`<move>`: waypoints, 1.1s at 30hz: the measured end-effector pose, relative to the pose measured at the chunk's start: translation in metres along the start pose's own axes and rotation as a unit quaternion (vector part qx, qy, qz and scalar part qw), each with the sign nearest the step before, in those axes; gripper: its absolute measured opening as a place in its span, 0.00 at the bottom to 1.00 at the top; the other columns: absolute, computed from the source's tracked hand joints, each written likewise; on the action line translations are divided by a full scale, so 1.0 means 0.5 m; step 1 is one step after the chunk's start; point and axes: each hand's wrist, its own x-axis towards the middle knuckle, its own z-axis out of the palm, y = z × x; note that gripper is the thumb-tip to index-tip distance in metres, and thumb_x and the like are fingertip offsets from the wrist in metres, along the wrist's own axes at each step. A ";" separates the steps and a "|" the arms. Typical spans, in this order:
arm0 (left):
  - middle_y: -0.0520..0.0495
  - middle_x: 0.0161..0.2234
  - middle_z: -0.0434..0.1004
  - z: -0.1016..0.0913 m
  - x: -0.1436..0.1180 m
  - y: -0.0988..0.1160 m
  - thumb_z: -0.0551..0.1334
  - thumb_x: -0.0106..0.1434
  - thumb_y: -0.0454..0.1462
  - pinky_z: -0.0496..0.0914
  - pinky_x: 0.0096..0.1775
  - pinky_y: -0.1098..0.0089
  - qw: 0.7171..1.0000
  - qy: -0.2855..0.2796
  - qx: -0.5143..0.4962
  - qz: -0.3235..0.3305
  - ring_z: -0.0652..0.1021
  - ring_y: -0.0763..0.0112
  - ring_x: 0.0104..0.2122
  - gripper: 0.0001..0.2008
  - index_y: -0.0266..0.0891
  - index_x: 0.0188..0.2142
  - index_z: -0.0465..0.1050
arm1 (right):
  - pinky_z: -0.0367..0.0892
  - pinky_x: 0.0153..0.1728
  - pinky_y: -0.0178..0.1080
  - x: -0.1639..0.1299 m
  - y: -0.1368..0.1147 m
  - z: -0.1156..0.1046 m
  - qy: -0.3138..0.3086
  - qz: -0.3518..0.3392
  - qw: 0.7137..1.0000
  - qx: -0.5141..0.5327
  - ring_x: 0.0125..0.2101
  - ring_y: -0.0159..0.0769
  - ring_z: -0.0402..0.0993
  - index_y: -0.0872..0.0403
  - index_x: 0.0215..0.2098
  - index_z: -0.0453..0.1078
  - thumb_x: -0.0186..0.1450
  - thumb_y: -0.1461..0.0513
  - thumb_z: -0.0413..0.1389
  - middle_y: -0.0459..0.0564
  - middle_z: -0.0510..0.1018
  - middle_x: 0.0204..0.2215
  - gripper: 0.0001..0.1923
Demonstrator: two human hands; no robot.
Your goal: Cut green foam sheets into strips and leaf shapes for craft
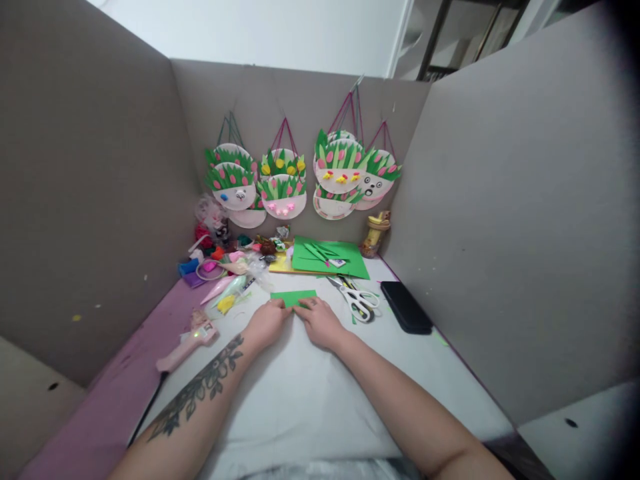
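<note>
While the green paper strip is lying on the white table, its near edge is being pinched by the left hand and the right hand. White-handled scissors are lying just beside the right hand.

- Soft, even indoor light fills the scene; the pale wall above the partitions is the brightest area, slightly washed out.
- The white table reflects light without hard glare.
- Faint, diffuse shadows lie under the forearms.
- Strong wide-angle distortion bends the grey partitions outward.
- A dark vignette covers the right edge and top right corner.
- The distant paper-plate crafts look soft; fine detail is lost.
</note>
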 end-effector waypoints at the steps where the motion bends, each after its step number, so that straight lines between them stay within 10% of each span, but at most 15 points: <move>1: 0.42 0.36 0.73 0.001 0.000 0.002 0.49 0.66 0.35 0.65 0.41 0.67 1.000 -0.007 0.010 0.003 0.73 0.63 0.39 0.18 0.40 0.47 0.75 | 0.54 0.53 0.47 0.001 -0.007 0.001 -0.014 0.004 1.000 -0.007 0.54 0.44 0.56 0.49 0.57 0.65 0.63 0.67 0.48 0.54 0.66 0.57 0.25; 17: 0.30 0.36 0.74 -0.044 -0.017 0.023 0.51 0.57 0.28 0.68 0.37 0.62 0.980 -0.079 0.093 -0.158 0.76 0.56 0.38 0.15 0.29 0.37 0.75 | 0.51 0.50 0.56 -0.011 0.029 -0.031 -0.066 0.139 0.984 -0.087 0.57 0.57 0.53 0.51 0.44 0.76 0.56 0.68 0.51 0.58 0.66 0.57 0.19; 25: 0.37 0.38 0.75 -0.060 -0.022 -0.012 0.52 0.57 0.29 0.68 0.37 0.65 0.979 -0.051 0.047 -0.193 0.76 0.59 0.38 0.15 0.34 0.36 0.76 | 0.54 0.50 0.46 -0.014 0.060 -0.028 0.001 0.167 0.984 -0.059 0.52 0.47 0.61 0.52 0.38 0.77 0.58 0.68 0.51 0.53 0.73 0.51 0.15; 29: 0.40 0.42 0.74 -0.054 -0.016 -0.034 0.49 0.61 0.30 0.67 0.39 0.65 0.977 0.038 0.008 -0.208 0.75 0.59 0.40 0.18 0.38 0.43 0.76 | 0.56 0.48 0.40 -0.006 0.073 -0.027 0.064 0.107 0.992 -0.026 0.46 0.40 0.65 0.53 0.42 0.75 0.63 0.68 0.49 0.52 0.78 0.42 0.15; 33: 0.42 0.40 0.75 -0.028 -0.003 -0.021 0.52 0.62 0.31 0.65 0.44 0.66 0.996 0.040 -0.020 -0.082 0.74 0.62 0.42 0.16 0.40 0.41 0.77 | 0.56 0.45 0.40 0.014 0.063 -0.017 0.022 -0.022 0.998 -0.050 0.44 0.39 0.65 0.53 0.40 0.74 0.66 0.65 0.50 0.53 0.77 0.38 0.11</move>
